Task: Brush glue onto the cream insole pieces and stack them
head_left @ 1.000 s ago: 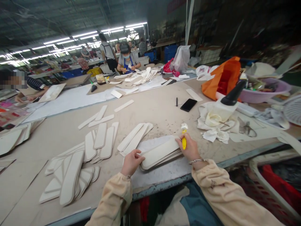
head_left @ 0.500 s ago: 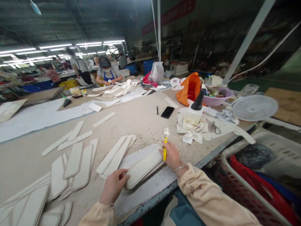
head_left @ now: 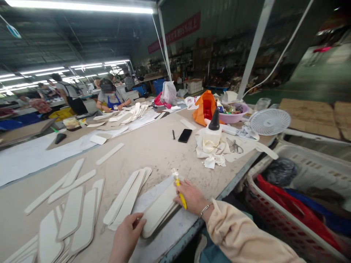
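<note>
A small stack of long white panels with rounded ends (head_left: 160, 208) lies near the table's front edge on a pale sheet. My left hand (head_left: 127, 233) closes thumb and finger at the stack's near-left end. In my right hand (head_left: 193, 197) is a yellow-handled brush (head_left: 181, 197), its bristle end coated white and pointing away from me. The fingers of that hand also rest at the far-right end of the stack. Just left of it, more white panels (head_left: 126, 197) lie fanned out.
Loose panels (head_left: 72, 212) cover the table's left side. Farther back are a phone (head_left: 185, 135), a white bottle with a black cone top (head_left: 212, 133), scissors (head_left: 236, 147) and a fan (head_left: 270, 121). A plastic basket (head_left: 255, 179) stands at right. A co-worker (head_left: 112, 96) sits across the table.
The view has turned right, so most things appear farther left. Both hands stay at the stack, and the brush now tilts with its bristle end more to the left.
</note>
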`<state>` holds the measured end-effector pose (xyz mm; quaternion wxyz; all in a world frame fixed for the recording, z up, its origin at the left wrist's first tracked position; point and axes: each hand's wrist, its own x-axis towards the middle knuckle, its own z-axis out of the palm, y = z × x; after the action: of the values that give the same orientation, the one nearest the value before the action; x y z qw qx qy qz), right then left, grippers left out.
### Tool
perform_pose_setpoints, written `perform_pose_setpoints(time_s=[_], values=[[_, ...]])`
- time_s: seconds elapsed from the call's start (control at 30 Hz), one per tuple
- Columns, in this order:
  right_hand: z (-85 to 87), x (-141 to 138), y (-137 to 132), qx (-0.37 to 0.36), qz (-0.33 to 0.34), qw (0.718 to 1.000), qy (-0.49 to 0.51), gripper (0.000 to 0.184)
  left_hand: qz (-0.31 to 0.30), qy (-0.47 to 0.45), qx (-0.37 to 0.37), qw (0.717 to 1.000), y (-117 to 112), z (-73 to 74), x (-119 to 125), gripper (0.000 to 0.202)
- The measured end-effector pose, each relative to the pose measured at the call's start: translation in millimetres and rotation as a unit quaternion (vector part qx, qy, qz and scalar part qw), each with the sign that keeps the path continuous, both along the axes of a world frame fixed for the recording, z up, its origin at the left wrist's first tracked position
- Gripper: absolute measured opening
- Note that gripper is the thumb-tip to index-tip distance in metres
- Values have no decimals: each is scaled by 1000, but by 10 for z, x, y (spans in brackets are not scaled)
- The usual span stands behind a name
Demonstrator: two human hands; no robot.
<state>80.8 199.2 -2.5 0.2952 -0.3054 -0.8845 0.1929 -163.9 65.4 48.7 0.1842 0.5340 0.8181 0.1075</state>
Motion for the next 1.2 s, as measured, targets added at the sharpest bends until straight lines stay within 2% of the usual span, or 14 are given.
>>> perform_pose_setpoints(time_s=[0.1, 0.2, 0.3, 0.47, 0.57, 0.63, 0.7, 0.8, 0.9, 0.97, 1.03, 1.1, 1.2], values=[[-7, 103, 159, -47, -122, 991, 35, 16, -2, -1, 8, 1000, -4, -19, -12, 32], [-36, 104, 219, -100, -185, 976, 50, 15, -8, -4, 20, 1000, -5, -39, -19, 33], [-48, 75, 224, -110, -193, 973, 66, 13, -8, -5, 30, 1000, -8, -42, -4, 33], [-15, 65, 219, -91, -167, 973, 131, 11, -11, -2, 63, 998, -42, -61, 27, 31], [72, 44, 211, -124, -150, 960, 202, 15, -9, -4, 114, 993, -62, -106, 9, 34], [211, 14, 188, -161, -137, 940, 267, 20, 3, -6, 159, 987, -61, -102, 1, 40], [435, -17, 145, -202, -109, 915, 333, 26, 8, -32, 191, 981, -39, -32, 13, 46], [891, -29, 57, -268, -38, 872, 407, 35, -17, -119, 196, 973, 34, 192, 74, 53], [1344, 33, -15, -317, 29, 840, 440, 41, -84, -229, 176, 954, 121, 415, 178, 57], [1572, 114, -30, -330, 66, 833, 440, 42, -147, -321, 149, 924, 154, 474, 284, 52], [1724, 218, -15, -326, 79, 837, 432, 42, -179, -416, 119, 884, 145, 448, 437, 44], [1803, 337, 17, -308, 69, 844, 433, 42, -157, -501, 104, 845, 82, 374, 643, 38], [1809, 526, 64, -280, 37, 845, 454, 43, -58, -624, 98, 773, -101, 293, 1013, 38]])
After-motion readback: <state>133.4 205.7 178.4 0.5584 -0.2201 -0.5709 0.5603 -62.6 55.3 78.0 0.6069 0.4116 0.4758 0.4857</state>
